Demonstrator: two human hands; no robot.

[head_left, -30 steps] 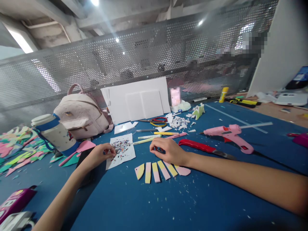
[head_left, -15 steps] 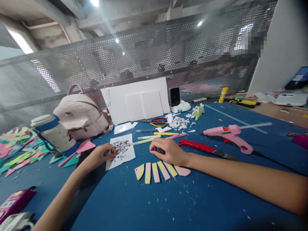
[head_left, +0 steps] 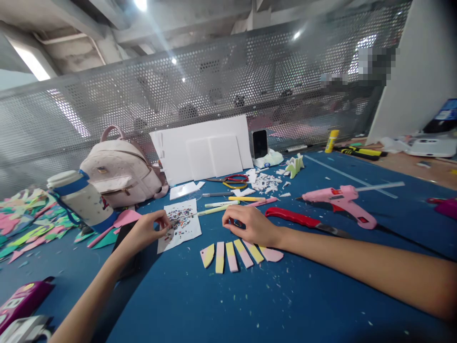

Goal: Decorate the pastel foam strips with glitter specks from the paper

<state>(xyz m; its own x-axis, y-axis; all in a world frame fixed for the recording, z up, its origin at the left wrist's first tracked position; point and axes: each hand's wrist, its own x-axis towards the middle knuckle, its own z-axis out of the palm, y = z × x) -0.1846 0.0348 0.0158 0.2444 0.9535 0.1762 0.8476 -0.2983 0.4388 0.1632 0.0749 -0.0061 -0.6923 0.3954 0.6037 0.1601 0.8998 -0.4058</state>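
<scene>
Mostly between the hands (head_left: 148,229) (head_left: 254,225): speckled paper (head_left: 192,232)

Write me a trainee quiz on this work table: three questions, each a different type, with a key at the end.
1. True or false: the pink glue gun lies on the blue table.
2. What is beneath the fingertips of the left hand?
a) the scissors
b) the white sheet with small dark bits on it
c) the backpack
3. Fill in the number: ___ pink-and-yellow pieces are laid out in a row on the wearer's side of the right hand.

Key: 1. True. 2. b. 3. Six.
</scene>
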